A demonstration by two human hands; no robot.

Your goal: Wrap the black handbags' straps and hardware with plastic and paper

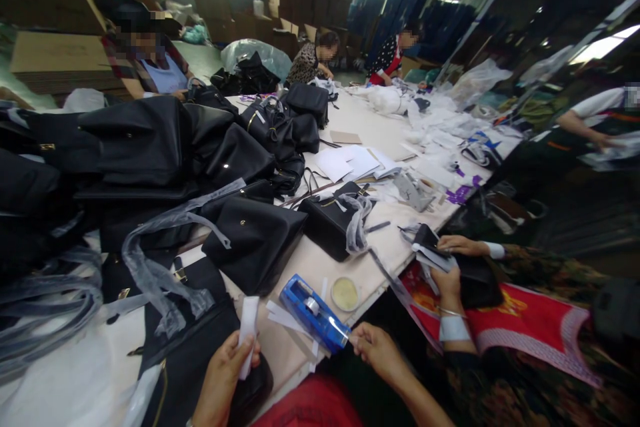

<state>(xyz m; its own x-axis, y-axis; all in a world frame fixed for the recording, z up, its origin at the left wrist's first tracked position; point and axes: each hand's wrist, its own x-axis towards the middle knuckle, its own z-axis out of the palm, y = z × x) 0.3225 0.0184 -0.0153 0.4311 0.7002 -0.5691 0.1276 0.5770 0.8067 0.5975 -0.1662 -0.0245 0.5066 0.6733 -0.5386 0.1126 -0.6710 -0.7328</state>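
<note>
My left hand (225,373) is closed around a folded white strip (249,330), which stands up between thumb and fingers. Close by on the table's near edge lies a blue tape dispenser (313,313) with a roll of tape inside. At its cutting end my right hand (377,350) pinches the end of the clear tape, thumb against forefinger. Thin white paper strips (287,317) lie beside and under the dispenser. Just beyond it sits a round, yellowish shallow tin or lid (345,293). Below my left hand is a black bag (200,353) with a zip.
Black handbags (140,140) are heaped on the left, with translucent plastic-wrapped straps (165,240) across them. White sheets (350,163) lie mid-table. On the right a co-worker's hands (450,273) hold a black item. Other people work around the far side of the table.
</note>
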